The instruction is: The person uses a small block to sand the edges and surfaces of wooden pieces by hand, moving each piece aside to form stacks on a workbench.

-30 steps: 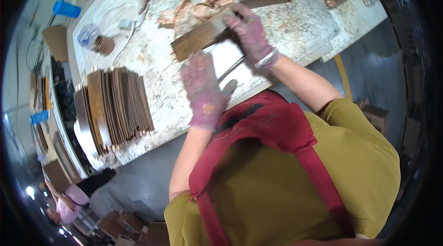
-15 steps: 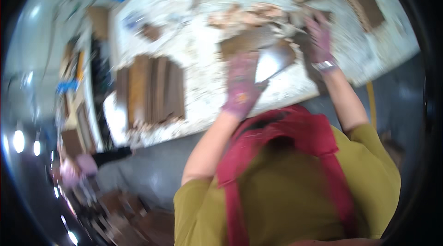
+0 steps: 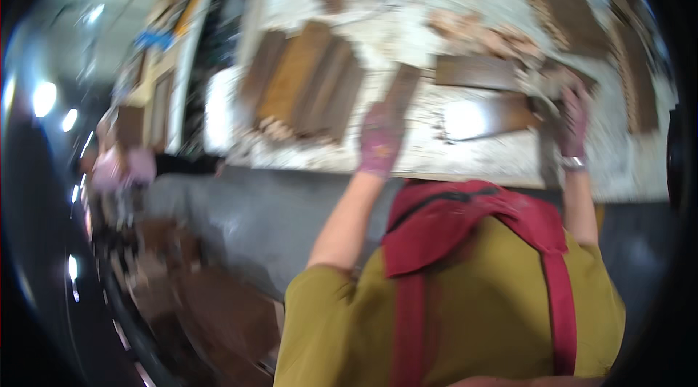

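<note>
My left hand (image 3: 379, 143), in a pinkish-purple glove, grips a narrow dark brown wooden slat (image 3: 403, 89) that points away from me. To its left lies a row of brown wooden slats (image 3: 309, 85), one of them more yellow-brown. My right hand (image 3: 574, 122), gloved alike, has its fingers stretched out over a blurred greyish-brown thing (image 3: 554, 82) I cannot make out. Between my hands, a dark brown board (image 3: 476, 72) lies above a glossy brown board (image 3: 498, 114) with bright glare on it.
The white worktop (image 3: 436, 158) is littered with light chips and shavings (image 3: 483, 34). Larger brown boards (image 3: 567, 13) with ragged edges lie at the far right. Another person's pink sleeve (image 3: 127, 167) shows at the left, and brown sheets (image 3: 225, 307) stand low on the left.
The view has swung, so the bench has shifted right and down. My left hand has gone from the boards between my hands toward the slat row, and a slat now shows in it.
</note>
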`<action>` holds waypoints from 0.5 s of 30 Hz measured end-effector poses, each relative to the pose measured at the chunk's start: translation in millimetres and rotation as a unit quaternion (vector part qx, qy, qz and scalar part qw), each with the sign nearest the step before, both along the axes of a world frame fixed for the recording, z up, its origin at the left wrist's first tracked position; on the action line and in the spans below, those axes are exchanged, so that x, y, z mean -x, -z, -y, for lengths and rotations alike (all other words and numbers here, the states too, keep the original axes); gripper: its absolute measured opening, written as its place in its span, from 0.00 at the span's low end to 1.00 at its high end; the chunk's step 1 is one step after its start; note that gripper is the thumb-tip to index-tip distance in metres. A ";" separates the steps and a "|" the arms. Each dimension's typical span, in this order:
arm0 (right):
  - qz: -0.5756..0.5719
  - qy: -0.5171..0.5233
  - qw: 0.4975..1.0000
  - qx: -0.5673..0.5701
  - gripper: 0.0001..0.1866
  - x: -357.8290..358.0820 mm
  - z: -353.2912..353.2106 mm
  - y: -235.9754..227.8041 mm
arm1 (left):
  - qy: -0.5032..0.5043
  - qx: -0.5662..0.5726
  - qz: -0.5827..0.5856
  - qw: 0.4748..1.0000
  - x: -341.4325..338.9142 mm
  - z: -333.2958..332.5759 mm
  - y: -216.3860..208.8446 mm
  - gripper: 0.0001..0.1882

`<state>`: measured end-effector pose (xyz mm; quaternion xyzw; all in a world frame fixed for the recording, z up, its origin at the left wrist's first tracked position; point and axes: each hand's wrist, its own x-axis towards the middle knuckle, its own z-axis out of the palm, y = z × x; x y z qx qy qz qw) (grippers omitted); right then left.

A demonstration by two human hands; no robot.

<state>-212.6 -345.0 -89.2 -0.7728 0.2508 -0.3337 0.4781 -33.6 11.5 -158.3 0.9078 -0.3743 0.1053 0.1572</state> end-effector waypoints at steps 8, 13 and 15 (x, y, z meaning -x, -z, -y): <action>0.098 -0.003 0.971 -0.218 0.19 16.1 -12.5 -28.8 | -0.023 -0.089 -0.002 0.996 -2.9 28.9 -70.7 0.30; 0.084 0.026 0.966 -0.242 0.20 30.2 -12.7 -14.3 | 0.168 -0.040 -0.130 0.976 -26.0 91.2 -102.6 0.29; 0.087 0.022 0.966 -0.241 0.22 26.3 -20.8 -21.9 | 0.241 -0.076 -0.044 0.966 -38.7 125.8 -98.9 0.31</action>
